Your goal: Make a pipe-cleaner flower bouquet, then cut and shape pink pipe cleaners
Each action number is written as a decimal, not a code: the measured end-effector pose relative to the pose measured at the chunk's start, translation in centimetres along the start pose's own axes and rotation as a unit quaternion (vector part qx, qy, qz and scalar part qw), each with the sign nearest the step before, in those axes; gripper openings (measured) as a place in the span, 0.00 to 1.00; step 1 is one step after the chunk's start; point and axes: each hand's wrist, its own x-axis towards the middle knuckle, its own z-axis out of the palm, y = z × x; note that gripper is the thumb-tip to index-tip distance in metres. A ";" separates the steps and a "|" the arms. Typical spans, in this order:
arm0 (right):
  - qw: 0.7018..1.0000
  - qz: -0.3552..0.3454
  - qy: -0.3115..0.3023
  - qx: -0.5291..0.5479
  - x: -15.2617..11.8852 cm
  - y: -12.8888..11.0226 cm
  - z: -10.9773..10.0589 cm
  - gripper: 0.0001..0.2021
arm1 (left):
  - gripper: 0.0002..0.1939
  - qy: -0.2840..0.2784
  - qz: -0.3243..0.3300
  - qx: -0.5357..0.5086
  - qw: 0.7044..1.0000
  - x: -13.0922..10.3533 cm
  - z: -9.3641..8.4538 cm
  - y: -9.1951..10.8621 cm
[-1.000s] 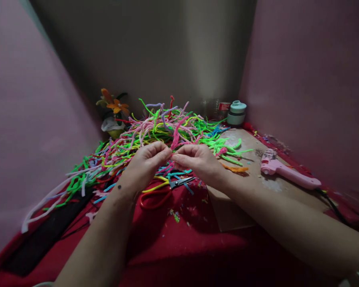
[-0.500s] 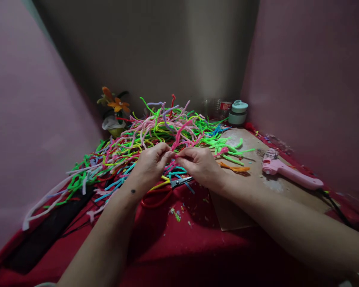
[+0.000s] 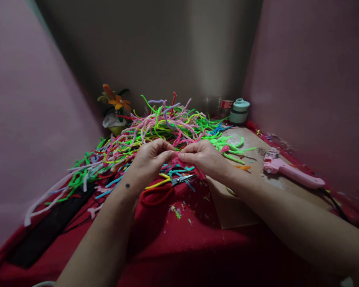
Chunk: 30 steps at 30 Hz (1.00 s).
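Note:
Near the middle of the view, a small pink fuzzy piece (image 3: 176,159) is pinched between the fingertips of both hands. My left hand (image 3: 154,157) grips it from the left and my right hand (image 3: 199,156) from the right, their fingertips almost touching. Behind them rises a large tangled heap of coloured pipe cleaners (image 3: 158,123), pink, green, yellow and lilac. Scissors (image 3: 179,180) with red and yellow handles lie just below the hands, blades pointing right.
A pink glue gun (image 3: 287,169) rests on a brown board (image 3: 245,139) at the right. Behind stand a teal-lidded container (image 3: 239,111) and a plastic bottle (image 3: 225,105). Orange flowers (image 3: 119,102) stand back left. A black flat item (image 3: 44,231) lies front left on red cloth (image 3: 179,243).
The pink strand that stood up above my fingers is lower now, and the pink piece shows below the fingertips. My right hand has shifted slightly and its fingers are straighter.

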 end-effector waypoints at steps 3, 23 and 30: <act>0.992 0.043 -0.034 0.116 0.0 0.1 0.0 0.11 | 0.06 0.017 0.005 -0.003 1.000 -0.1 0.0 0.2; 0.873 0.233 -0.097 0.418 0.2 0.7 0.4 0.11 | 0.08 0.003 0.104 0.123 0.987 -0.5 -0.3 0.2; 0.882 0.182 -0.092 0.425 0.1 1.1 0.7 0.07 | 0.09 0.008 0.087 0.126 0.988 -0.6 -0.5 0.6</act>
